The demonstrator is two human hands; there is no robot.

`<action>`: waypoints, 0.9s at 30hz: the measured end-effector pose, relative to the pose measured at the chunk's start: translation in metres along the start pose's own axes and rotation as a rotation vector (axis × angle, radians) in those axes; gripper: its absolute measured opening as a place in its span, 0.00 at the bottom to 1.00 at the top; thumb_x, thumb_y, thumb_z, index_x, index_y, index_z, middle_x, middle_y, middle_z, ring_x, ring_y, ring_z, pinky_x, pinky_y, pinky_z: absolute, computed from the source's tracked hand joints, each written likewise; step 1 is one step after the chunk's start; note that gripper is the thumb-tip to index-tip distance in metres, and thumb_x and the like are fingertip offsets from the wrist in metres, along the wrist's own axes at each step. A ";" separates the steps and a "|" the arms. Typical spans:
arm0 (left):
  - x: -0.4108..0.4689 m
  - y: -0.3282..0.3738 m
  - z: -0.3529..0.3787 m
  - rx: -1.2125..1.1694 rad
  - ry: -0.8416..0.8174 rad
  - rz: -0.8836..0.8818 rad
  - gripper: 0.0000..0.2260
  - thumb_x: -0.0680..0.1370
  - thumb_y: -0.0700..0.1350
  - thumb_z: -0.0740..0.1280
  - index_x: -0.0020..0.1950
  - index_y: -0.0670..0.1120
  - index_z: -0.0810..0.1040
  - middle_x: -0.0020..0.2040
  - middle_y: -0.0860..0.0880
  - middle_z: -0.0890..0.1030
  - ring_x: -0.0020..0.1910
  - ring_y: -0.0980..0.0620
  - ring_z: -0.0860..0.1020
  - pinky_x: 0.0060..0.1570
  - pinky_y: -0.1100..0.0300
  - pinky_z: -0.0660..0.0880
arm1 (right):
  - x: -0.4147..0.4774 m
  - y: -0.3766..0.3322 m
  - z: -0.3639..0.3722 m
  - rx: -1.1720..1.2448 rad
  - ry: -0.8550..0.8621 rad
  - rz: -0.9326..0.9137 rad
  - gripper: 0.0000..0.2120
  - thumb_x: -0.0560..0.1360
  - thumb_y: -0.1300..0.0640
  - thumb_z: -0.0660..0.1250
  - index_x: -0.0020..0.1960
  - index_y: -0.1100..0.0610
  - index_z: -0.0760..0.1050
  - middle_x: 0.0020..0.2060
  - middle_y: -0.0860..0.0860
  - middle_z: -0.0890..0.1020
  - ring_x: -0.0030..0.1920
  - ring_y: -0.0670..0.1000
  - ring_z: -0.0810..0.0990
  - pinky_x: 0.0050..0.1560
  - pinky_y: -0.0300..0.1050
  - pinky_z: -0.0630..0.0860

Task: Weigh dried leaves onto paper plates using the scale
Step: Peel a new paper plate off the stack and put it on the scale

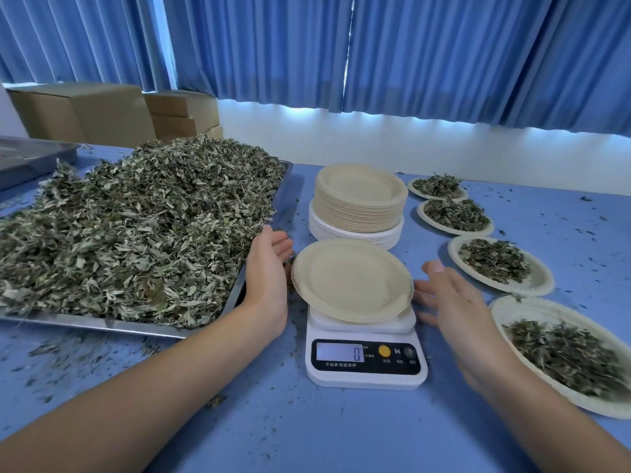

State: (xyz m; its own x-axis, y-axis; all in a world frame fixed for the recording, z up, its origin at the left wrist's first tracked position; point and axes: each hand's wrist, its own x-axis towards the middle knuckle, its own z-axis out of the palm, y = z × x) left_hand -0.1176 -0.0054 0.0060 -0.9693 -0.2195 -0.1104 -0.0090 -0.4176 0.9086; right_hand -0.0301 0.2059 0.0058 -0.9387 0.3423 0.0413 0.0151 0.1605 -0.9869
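Note:
An empty beige paper plate lies on the white kitchen scale, whose display reads 0. My left hand hovers just left of the plate, fingers relaxed and straight, holding nothing. My right hand, slightly blurred, is spread open just right of the plate and holds nothing. A big heap of dried leaves fills a metal tray on the left. A tall stack of paper plates stands behind the scale.
Several paper plates with leaf portions line the right side, the nearest and another close to my right hand. Leaf crumbs litter the blue table. A second metal tray and cardboard boxes sit at the back left.

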 end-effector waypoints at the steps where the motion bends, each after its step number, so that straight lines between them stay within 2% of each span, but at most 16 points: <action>1: 0.000 0.000 0.000 0.000 -0.001 0.000 0.19 0.85 0.55 0.56 0.63 0.45 0.78 0.60 0.46 0.82 0.60 0.52 0.79 0.66 0.52 0.73 | -0.001 0.001 0.002 0.020 -0.017 0.023 0.13 0.83 0.40 0.58 0.59 0.44 0.76 0.50 0.43 0.86 0.50 0.40 0.85 0.45 0.36 0.78; 3: -0.002 0.002 0.001 0.004 0.004 0.013 0.18 0.85 0.55 0.56 0.63 0.45 0.78 0.60 0.47 0.82 0.61 0.53 0.79 0.67 0.53 0.72 | -0.002 0.003 0.003 0.009 -0.018 0.018 0.11 0.83 0.39 0.58 0.59 0.41 0.74 0.44 0.34 0.85 0.46 0.37 0.85 0.47 0.41 0.78; 4: -0.003 0.003 0.002 0.002 0.010 0.031 0.17 0.85 0.55 0.57 0.62 0.45 0.78 0.61 0.47 0.81 0.61 0.54 0.79 0.67 0.53 0.72 | -0.003 0.003 0.004 -0.003 -0.011 0.013 0.10 0.83 0.38 0.57 0.57 0.39 0.74 0.43 0.33 0.85 0.46 0.38 0.85 0.50 0.45 0.79; 6: -0.005 0.007 0.002 -0.003 0.013 0.085 0.16 0.85 0.53 0.57 0.63 0.46 0.78 0.62 0.49 0.81 0.63 0.55 0.77 0.66 0.56 0.71 | -0.005 0.002 0.005 -0.028 -0.002 0.030 0.09 0.82 0.36 0.57 0.51 0.36 0.74 0.44 0.39 0.86 0.50 0.44 0.85 0.58 0.55 0.79; 8: -0.008 0.012 0.002 -0.002 -0.005 0.140 0.15 0.85 0.53 0.56 0.64 0.48 0.77 0.64 0.51 0.79 0.64 0.59 0.75 0.64 0.59 0.69 | -0.008 -0.002 0.005 -0.052 -0.003 0.056 0.10 0.82 0.35 0.57 0.50 0.37 0.74 0.49 0.43 0.84 0.55 0.48 0.83 0.64 0.59 0.77; 9: -0.010 0.015 0.003 0.000 -0.017 0.169 0.15 0.85 0.52 0.56 0.64 0.48 0.77 0.64 0.52 0.79 0.65 0.60 0.75 0.64 0.60 0.68 | -0.009 -0.003 0.005 -0.064 -0.007 0.066 0.11 0.82 0.35 0.57 0.52 0.38 0.74 0.53 0.43 0.83 0.57 0.47 0.82 0.65 0.59 0.76; 11: -0.013 0.020 0.004 0.007 -0.027 0.236 0.12 0.85 0.49 0.56 0.61 0.51 0.77 0.64 0.54 0.79 0.64 0.62 0.75 0.62 0.64 0.67 | -0.012 -0.008 0.006 -0.152 0.014 0.017 0.15 0.82 0.36 0.57 0.62 0.40 0.73 0.62 0.43 0.79 0.59 0.41 0.78 0.65 0.52 0.74; 12: -0.014 0.024 0.005 0.006 -0.022 0.275 0.11 0.85 0.48 0.56 0.59 0.51 0.78 0.63 0.54 0.79 0.63 0.63 0.75 0.61 0.65 0.68 | -0.012 -0.012 0.006 -0.229 0.036 -0.054 0.18 0.82 0.37 0.58 0.68 0.42 0.71 0.65 0.42 0.76 0.60 0.39 0.76 0.63 0.47 0.71; 14: -0.013 0.033 0.007 -0.024 -0.013 0.346 0.11 0.85 0.46 0.56 0.58 0.51 0.78 0.61 0.54 0.80 0.61 0.63 0.77 0.60 0.65 0.69 | -0.012 -0.027 0.013 -0.335 0.060 -0.253 0.20 0.82 0.41 0.61 0.72 0.44 0.70 0.67 0.40 0.73 0.64 0.39 0.73 0.61 0.42 0.68; 17: -0.005 0.055 0.006 -0.082 0.033 0.404 0.10 0.84 0.45 0.58 0.57 0.50 0.78 0.60 0.53 0.81 0.59 0.62 0.78 0.54 0.68 0.70 | -0.008 -0.055 0.044 -0.426 -0.056 -0.492 0.18 0.81 0.50 0.66 0.70 0.46 0.73 0.64 0.40 0.74 0.66 0.40 0.73 0.67 0.44 0.71; 19: 0.007 0.071 -0.001 -0.124 0.087 0.402 0.07 0.83 0.45 0.61 0.55 0.50 0.78 0.58 0.53 0.82 0.57 0.61 0.79 0.49 0.69 0.70 | 0.002 -0.073 0.076 -0.511 -0.191 -0.588 0.18 0.81 0.54 0.66 0.70 0.50 0.75 0.66 0.44 0.76 0.67 0.43 0.73 0.69 0.49 0.71; 21: 0.021 0.083 -0.012 -0.127 0.142 0.370 0.06 0.82 0.43 0.63 0.55 0.49 0.78 0.56 0.52 0.81 0.53 0.59 0.78 0.45 0.68 0.69 | 0.016 -0.090 0.113 -0.626 -0.330 -0.663 0.20 0.81 0.55 0.67 0.72 0.54 0.74 0.69 0.49 0.76 0.70 0.48 0.73 0.72 0.48 0.69; 24: 0.042 0.088 -0.030 -0.105 0.228 0.306 0.05 0.81 0.41 0.62 0.53 0.47 0.77 0.52 0.52 0.81 0.50 0.57 0.77 0.44 0.65 0.68 | 0.042 -0.108 0.164 -0.822 -0.459 -0.650 0.24 0.81 0.55 0.67 0.75 0.57 0.71 0.73 0.54 0.73 0.72 0.54 0.71 0.70 0.46 0.66; 27: 0.057 0.085 -0.043 -0.073 0.265 0.174 0.06 0.81 0.41 0.62 0.55 0.45 0.77 0.43 0.51 0.76 0.42 0.55 0.73 0.40 0.62 0.66 | 0.073 -0.115 0.202 -0.958 -0.507 -0.564 0.23 0.80 0.56 0.69 0.72 0.62 0.70 0.70 0.59 0.74 0.69 0.60 0.73 0.68 0.54 0.72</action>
State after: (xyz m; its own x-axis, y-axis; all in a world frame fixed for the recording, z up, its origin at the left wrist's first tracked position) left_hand -0.1626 -0.0913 0.0596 -0.8569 -0.5113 -0.0658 0.1785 -0.4140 0.8926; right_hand -0.1700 0.0249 0.0909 -0.9205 -0.3610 0.1497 -0.3907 0.8602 -0.3278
